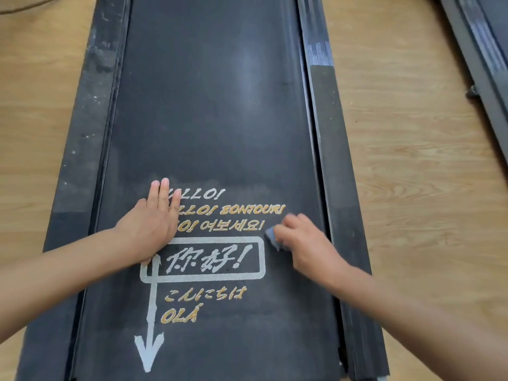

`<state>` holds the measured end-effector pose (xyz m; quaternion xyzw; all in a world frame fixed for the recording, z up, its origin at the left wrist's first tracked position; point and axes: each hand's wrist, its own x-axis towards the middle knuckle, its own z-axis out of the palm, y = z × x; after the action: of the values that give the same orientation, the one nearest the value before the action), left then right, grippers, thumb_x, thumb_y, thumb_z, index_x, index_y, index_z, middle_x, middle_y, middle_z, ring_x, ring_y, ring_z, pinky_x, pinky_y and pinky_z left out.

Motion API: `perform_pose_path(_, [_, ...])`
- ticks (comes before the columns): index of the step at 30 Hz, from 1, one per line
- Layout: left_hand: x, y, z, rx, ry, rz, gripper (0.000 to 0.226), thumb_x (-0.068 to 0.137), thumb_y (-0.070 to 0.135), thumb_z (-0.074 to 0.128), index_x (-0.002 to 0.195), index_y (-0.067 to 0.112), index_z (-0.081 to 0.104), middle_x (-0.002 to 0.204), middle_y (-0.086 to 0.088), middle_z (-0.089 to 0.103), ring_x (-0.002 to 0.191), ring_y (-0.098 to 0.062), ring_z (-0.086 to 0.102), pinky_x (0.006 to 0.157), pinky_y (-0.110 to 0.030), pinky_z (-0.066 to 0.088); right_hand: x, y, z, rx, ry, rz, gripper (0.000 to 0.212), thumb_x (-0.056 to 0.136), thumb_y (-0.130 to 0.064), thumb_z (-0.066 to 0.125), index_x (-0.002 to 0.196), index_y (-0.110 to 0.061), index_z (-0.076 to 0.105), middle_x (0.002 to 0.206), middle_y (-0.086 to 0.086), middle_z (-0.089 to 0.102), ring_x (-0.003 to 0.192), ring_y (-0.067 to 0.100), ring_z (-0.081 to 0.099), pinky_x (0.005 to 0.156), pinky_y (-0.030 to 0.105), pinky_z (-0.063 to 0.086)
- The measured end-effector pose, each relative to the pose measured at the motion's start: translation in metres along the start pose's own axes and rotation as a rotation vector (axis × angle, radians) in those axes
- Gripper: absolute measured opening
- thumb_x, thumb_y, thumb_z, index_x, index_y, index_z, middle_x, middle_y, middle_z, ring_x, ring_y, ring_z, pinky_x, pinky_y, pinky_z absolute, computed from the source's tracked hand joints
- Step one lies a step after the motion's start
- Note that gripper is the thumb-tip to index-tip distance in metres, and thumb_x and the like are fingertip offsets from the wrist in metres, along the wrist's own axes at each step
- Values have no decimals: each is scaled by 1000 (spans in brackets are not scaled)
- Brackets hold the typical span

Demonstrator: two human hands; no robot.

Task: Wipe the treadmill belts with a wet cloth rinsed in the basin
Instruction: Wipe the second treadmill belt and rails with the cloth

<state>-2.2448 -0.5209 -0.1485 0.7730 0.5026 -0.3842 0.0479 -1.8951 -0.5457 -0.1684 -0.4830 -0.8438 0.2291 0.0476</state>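
The black rubber treadmill belt [214,105] fills the middle of the view, matt and dusty, with a pale grey haze across its far half and a darker band around the print. A white rounded box [262,259] printed on it frames the white characters "你好!". Above the box run three lines of gold lettering, partly covered: "…LLO!", "…LLO! BONJOUR!" and a line ending "여보세요!". Below the box are "こんにちは" and "OLÁ" in gold, and from the box's left edge a white arrow [149,350] points toward the near end of the belt.

The left hand [149,224] lies flat on the belt at the box's upper left corner, fingers straight and together over the starts of the gold lines. The right hand [305,243], blurred, is just right of the box, fingers curled round a small grey-blue cloth [272,236] that touches the belt beside the box's upper right corner.

Scuffed dark grey side rails [82,149] flank the belt on a light wooden floor [412,160].
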Motion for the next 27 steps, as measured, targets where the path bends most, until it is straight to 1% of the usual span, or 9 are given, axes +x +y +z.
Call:
perform_pose_path(2, [3,-5,4,-26,23,22,134,87,33,82,148,-22,-25,152,-58,-14,150,-69,5,116,-47,43,-46,-23,12,-9,-159,-158,46,70,10,51,92,-30,46,96,-10,41,86,14,34,64,27,34])
perform_pose_path(4, [3,-8,12,-86,28,31,132,90,30,79,141,-24,-31,151,-58,-15,150,-70,5,113,-47,44,-41,-15,7,-69,-188,-263,47,68,9,58,92,-30,46,96,-9,44,83,14,37,64,23,27])
perform_pose_path(8, [2,-1,7,-86,-2,33,88,102,2,48,150,-22,-22,151,-60,-13,148,-72,4,113,-49,43,59,21,-22,-130,-22,-77,44,69,10,60,88,-28,48,96,-6,47,87,22,44,62,41,48])
perform_pose_path(10, [2,1,2,-52,-17,41,92,103,4,54,149,-22,-22,151,-59,-14,148,-72,2,115,-50,42,115,42,-39,-123,38,-15,39,68,10,60,85,-24,51,92,-1,49,85,29,50,63,49,51])
perform_pose_path(14, [-3,0,-3,-12,-11,19,87,105,4,48,152,-19,-22,154,-56,-14,151,-68,1,118,-49,39,164,52,-55,-157,87,108,30,74,8,60,84,-20,55,86,1,47,76,33,49,61,47,53])
perform_pose_path(17, [-5,0,-8,-1,7,11,100,103,11,60,151,-19,-23,154,-56,-15,151,-68,0,119,-48,38,117,25,-32,-125,90,79,37,74,8,55,85,-27,49,90,-3,45,79,23,38,62,48,51])
perform_pose_path(22, [-7,-3,-8,-63,19,6,108,98,11,67,153,-18,-21,155,-55,-15,151,-67,0,118,-49,40,-29,-48,24,-61,-207,-203,40,76,1,34,97,-30,48,98,-10,41,88,19,40,61,34,44])
perform_pose_path(24, [-7,-2,-11,-62,21,7,107,98,7,68,153,-18,-20,155,-55,-15,151,-67,0,119,-50,39,-34,-46,25,-77,-199,-215,38,76,2,49,94,-32,47,95,-12,42,83,17,41,58,28,38])
perform_pose_path(27, [-10,3,-15,-54,-1,14,104,98,6,66,153,-19,-19,155,-55,-13,151,-68,1,118,-50,39,19,-25,11,-75,-61,-7,43,75,5,64,89,-30,45,95,-11,45,85,19,42,56,32,39])
